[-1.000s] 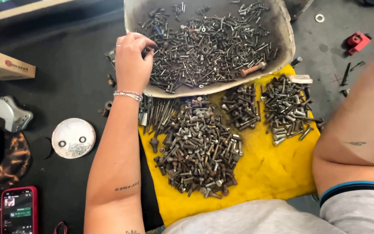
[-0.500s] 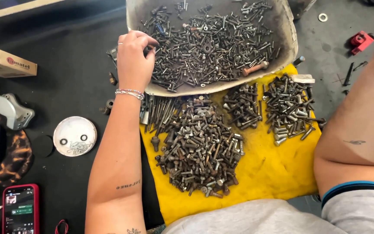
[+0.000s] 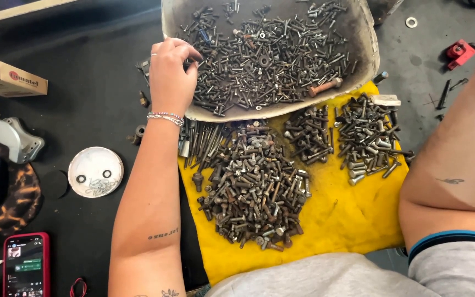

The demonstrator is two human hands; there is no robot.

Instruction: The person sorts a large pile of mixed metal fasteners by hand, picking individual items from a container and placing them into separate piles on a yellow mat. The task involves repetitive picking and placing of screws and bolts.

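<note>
Pinching small bolt, axis hidden, left hand (image 3: 169, 74) at tray (image 3: 366, 49) edge; right hand unseen.

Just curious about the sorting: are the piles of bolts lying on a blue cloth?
No, the piles of bolts lie on a yellow cloth below the grey tray.

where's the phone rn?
Head view, bottom left: the phone lies on the dark table, below the white lid and left of the left forearm.
</note>
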